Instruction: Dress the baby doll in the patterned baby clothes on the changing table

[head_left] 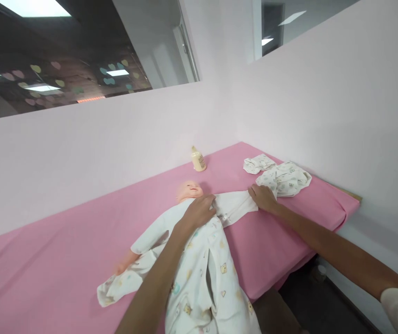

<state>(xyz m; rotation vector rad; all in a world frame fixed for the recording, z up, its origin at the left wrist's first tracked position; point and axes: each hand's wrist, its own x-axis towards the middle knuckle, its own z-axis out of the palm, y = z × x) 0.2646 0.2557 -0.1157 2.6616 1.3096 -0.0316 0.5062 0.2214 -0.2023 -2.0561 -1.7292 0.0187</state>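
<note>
A baby doll (190, 190) lies on its back on a pink mattress (63, 260), dressed in a white printed sleepsuit (202, 273) that hangs open down the front. My left hand (199, 211) rests on the doll's chest just below its chin, fingers curled onto the fabric. My right hand (263, 197) presses on the end of the sleepsuit's outstretched sleeve (236, 206), fingers closed over the cuff. The doll's other bare arm (127, 260) sticks out at the left.
A small cream bottle (198, 159) stands near the wall behind the doll's head. A folded printed garment (284, 178) and a small white cloth (258, 163) lie at the mattress's right end. White walls enclose the back and right; the mattress edge (289, 264) drops off in front.
</note>
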